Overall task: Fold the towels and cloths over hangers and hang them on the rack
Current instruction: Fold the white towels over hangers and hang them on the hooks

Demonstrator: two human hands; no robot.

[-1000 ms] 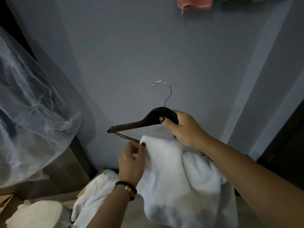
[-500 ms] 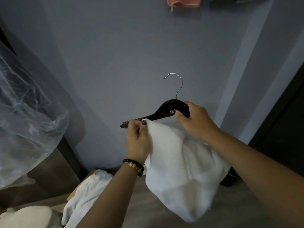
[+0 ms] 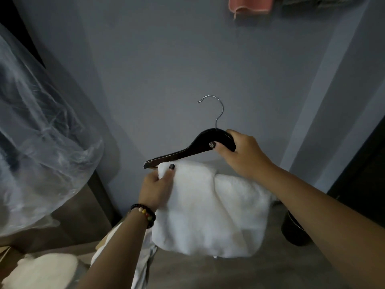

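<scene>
head | right hand (image 3: 243,155) grips hanger (image 3: 187,150) at its top, mid-scene before wall | left hand (image 3: 157,187) pinches towel's (image 3: 210,207) left top corner | towel drapes over hanger's bar, hanging down

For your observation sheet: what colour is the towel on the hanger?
White; the towel shows best in the head view.

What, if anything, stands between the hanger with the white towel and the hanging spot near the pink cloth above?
Nothing visible does. The right hand grips the hanger, the left hand pinches the white towel draped over it, and only bare wall shows up to the pink cloth. The rack itself is out of view.
</scene>
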